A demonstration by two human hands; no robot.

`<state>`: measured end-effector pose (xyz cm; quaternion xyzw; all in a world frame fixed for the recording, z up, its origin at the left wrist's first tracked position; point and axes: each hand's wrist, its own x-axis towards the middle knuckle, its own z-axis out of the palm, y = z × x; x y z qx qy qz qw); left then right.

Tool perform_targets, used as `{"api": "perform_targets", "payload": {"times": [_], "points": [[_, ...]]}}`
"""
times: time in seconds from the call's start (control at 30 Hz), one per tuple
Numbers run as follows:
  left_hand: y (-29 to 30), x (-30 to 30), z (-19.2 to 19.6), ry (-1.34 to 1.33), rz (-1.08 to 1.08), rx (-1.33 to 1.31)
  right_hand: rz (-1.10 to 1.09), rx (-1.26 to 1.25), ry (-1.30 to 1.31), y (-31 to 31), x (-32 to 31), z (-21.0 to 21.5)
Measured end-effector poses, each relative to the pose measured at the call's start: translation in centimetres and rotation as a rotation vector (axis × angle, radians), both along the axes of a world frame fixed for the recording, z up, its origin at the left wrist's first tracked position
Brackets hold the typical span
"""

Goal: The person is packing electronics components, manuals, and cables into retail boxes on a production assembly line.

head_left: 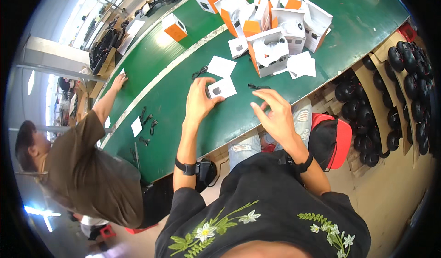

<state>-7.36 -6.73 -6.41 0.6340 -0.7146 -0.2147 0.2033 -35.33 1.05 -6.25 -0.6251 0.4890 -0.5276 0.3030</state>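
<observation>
My left hand (200, 101) grips the near-left edge of a white printed booklet (222, 88) between thumb and fingers, low over the green table. Just beyond it lies another white leaflet (222, 67), with a small bundled black cable (199, 72) beside that. My right hand (277, 115) hovers near the table's front edge, its thumb and fingers apart and nothing between them. A second black cable (258, 86) lies just past its fingertips. Further off stand several opened white-and-orange boxes (269, 51) with white wrapping inside, and white leaflets (302, 65) lie at their foot.
Closed white-and-orange boxes (174, 27) rest on the far strip of the table (183, 134). Several cables (153, 127) and a white leaflet (136, 126) lie at left, near a co-worker (94, 175) with one arm on the table. Black round items (365, 138) are stacked between cardboard sheets at right.
</observation>
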Motion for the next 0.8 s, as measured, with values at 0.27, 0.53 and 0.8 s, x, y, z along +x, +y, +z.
{"api": "perform_targets", "payload": {"times": [0.27,0.53,0.8], "points": [[-1.2,2.0,1.3,-0.194,-0.007,0.170,0.119,0.029,0.022,-1.1,0.5,-0.1],[5.8,-8.3,5.7,0.255,-0.159,-0.121,0.157,0.072,-0.140,0.9,-2.2,0.8],[-1.1,-15.4,7.5,-0.061,-0.445,-0.695,-0.461,-0.250,0.087,2.4,-11.7,5.8]]}}
